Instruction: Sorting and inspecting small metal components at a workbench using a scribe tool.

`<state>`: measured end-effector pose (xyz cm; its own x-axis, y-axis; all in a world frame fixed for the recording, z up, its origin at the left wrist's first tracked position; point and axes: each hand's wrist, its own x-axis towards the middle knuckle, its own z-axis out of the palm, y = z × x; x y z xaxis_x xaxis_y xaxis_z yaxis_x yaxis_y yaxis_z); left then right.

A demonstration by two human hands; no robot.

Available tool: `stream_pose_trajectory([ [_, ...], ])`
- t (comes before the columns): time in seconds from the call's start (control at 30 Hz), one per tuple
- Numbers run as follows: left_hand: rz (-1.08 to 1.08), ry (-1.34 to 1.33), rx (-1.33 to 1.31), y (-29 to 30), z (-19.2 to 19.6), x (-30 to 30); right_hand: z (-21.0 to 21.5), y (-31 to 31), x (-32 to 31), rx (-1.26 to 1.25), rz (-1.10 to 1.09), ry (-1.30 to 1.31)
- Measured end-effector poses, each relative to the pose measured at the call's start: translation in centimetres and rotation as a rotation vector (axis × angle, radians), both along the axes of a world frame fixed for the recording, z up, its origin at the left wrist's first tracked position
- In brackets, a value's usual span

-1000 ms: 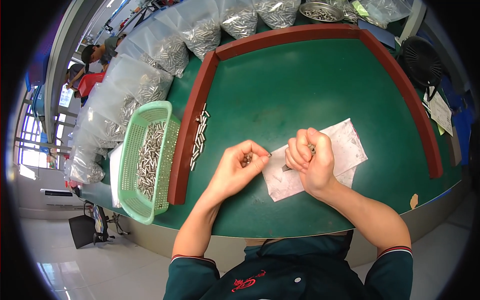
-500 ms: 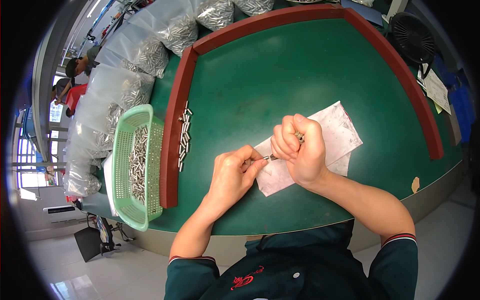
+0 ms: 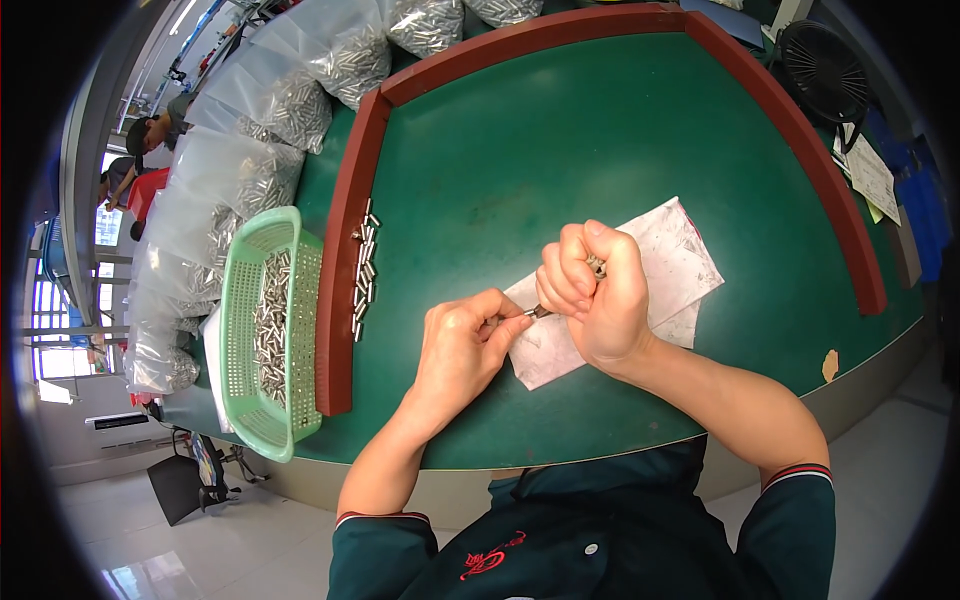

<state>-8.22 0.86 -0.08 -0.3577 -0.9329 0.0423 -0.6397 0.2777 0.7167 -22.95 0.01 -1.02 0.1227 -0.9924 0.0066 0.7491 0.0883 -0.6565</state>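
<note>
metal pin [image 3: 530, 314] moved to tool [image 3: 542, 311], left hand [image 3: 460, 345] pinching — right hand [image 3: 600, 292] clenched

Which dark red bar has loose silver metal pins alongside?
The left bar, between the pins and green plastic basket; far bar and right bar have none.

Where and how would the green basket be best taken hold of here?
The green basket is probably best gripped by its rim at the two short ends, from above. It is long and open-topped, the rim is exposed at both ends, and its right long wall runs close beside the red bar. Keeping it level should stop the loose metal pins sliding.
</note>
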Motion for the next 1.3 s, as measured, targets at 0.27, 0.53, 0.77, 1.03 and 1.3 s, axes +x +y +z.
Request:
stream_pose_trajectory([
  [0.27, -0.007, -0.010, 0.033, -0.5, 0.3, -0.2, -0.2, -0.1, 0.3, -0.033, -0.009, 0.069],
  [0.53, 0.035, 0.304, 0.279, -0.9, 0.2, 1.2, -0.1, 0.1, 0.1, -0.021, -0.024, 0.016],
  [0.77, 0.183, 1.170, 0.728, -3.1, 0.5, 4.4, -0.2, 0.2, 0.4, -0.017, -0.023, 0.010],
  [1.03, 0.452, -0.216, -0.339, -6.8, 2.5, 6.8, 0.1, -0.1, 0.0, -0.028, -0.012, 0.010],
  [1.3, 0.437, -0.915, -0.453, -11.0, -0.5, 6.6, 0.3, 0.1, 0.2, -0.033, 0.005, 0.047],
])
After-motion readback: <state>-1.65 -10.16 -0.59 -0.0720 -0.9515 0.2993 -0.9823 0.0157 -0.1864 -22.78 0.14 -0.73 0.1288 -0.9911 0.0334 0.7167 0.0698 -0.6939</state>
